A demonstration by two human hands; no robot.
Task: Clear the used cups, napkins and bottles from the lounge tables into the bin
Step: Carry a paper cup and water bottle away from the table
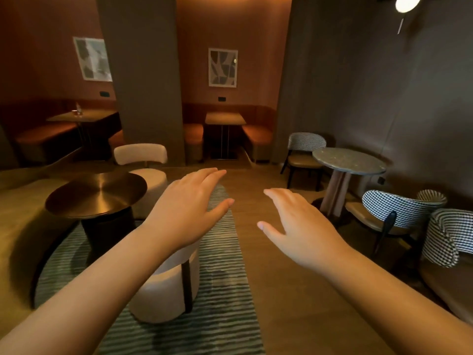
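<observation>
hands: i hold my left hand (pixel 189 208) and right hand (pixel 299 226) out over the floor, palms down, fingers straight and spread, nothing in either.
litter: the only candidates i see are small items (pixel 76 111) standing on the far booth table (pixel 84 116) at back left, well apart from both hands. they are too small to name, perhaps a glass and a card stand.
bin: not in view.
handling: if that is a glass or cup, i expect it to be light, rigid, smooth and easy to tip. i would take it round the middle of its wall, not by the rim. any napkin would be soft and would crush into the palm.
brass table (pixel 97 193): a round, brushed metal top with a sheen, on a dark drum base, near my left forearm.
stone table (pixel 349 161): a round, speckled grey top on a pale fluted pedestal, at right.
seating: a white padded stool (pixel 166 283) below my left wrist, and houndstooth chairs (pixel 399 208) round the stone table.
floor: smooth wood planks beside a striped rug (pixel 222 290).
</observation>
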